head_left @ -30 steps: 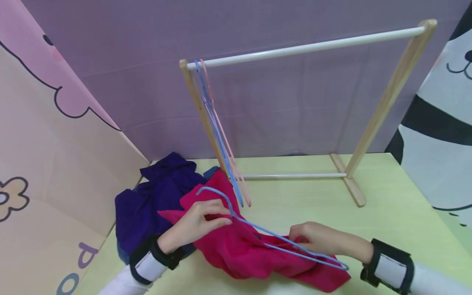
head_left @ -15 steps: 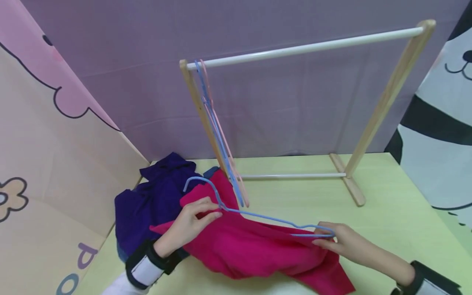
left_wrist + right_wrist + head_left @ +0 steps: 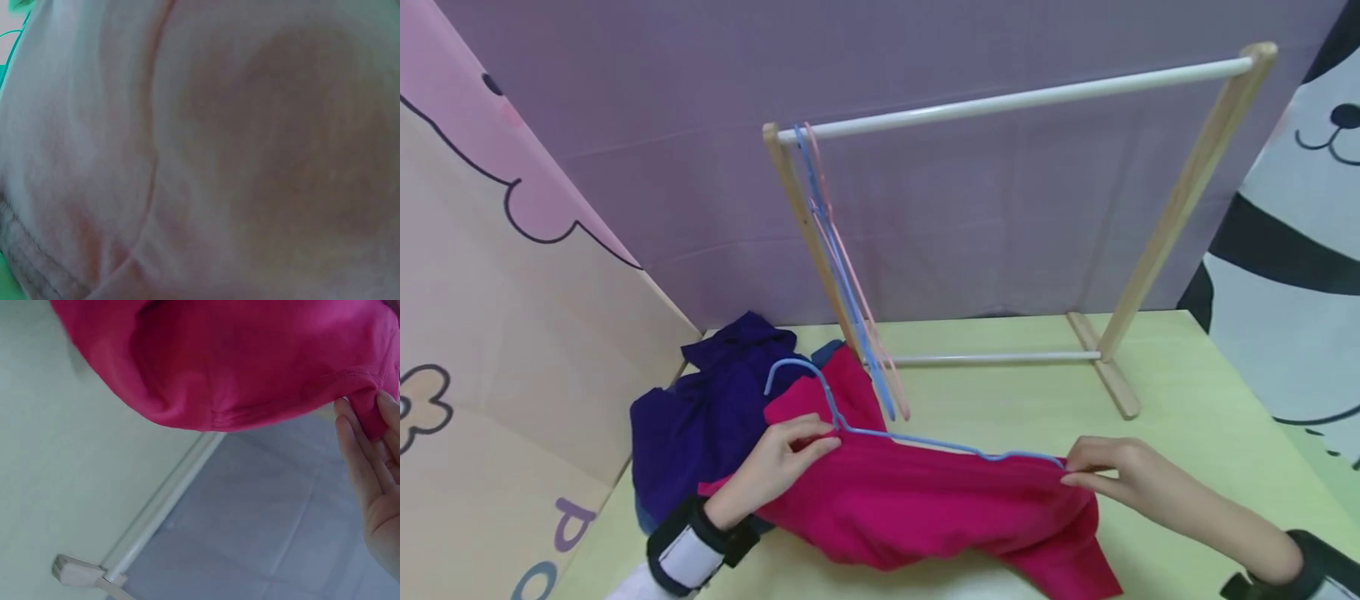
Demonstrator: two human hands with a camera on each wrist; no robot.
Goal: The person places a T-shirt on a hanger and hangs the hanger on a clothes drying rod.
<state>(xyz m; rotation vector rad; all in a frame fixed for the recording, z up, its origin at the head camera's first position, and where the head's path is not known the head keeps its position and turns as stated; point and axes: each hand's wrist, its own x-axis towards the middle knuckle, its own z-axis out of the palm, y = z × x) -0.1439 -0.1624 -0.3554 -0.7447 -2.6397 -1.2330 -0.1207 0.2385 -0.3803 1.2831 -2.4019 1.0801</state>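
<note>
Red-pink garment [image 3: 925, 500] is spread btw the 2 hands over the near part of the table, lower R corner hanging toward the near edge; blue hanger [image 3: 917, 439] runs along its top edge, hook up & curving L, far end of the bar at the R hand. Part of the hanger is hidden by cloth, so can't tell exactly how far it sits inside. L hand [image 3: 778, 458] pinches at the hanger's neck, thumb & fingers together, cloth right there too. R hand [image 3: 1120, 467] pinches the garment's top edge at the hanger's R end; R wrist cam also has cloth btw thumb & fingers. L wrist cam is nearly filled w/ blurred pale cloth, can't make out the hand there. Dark strap on each wrist. Just L of & behind the garment: dk blue-purple clothes [image 3: 722, 408] in a crumpled heap, bit of lighter blue cloth [image 3: 825, 352] by the rack's L post. Rack behind: wooden posts, white top rail [image 3: 1015, 102], thin white lower rod [image 3: 992, 358], R foot [image 3: 1101, 367] flat on the pale yellow-green table [image 3: 1000, 400]. Blue & pink hangers [image 3: 850, 283] hang close together at the rail's L end. Purple-gray cloth [image 3: 985, 225] at back, printed panel w/ flower on L [image 3: 512, 333], panda-print panel on R [image 3: 1292, 275].
</note>
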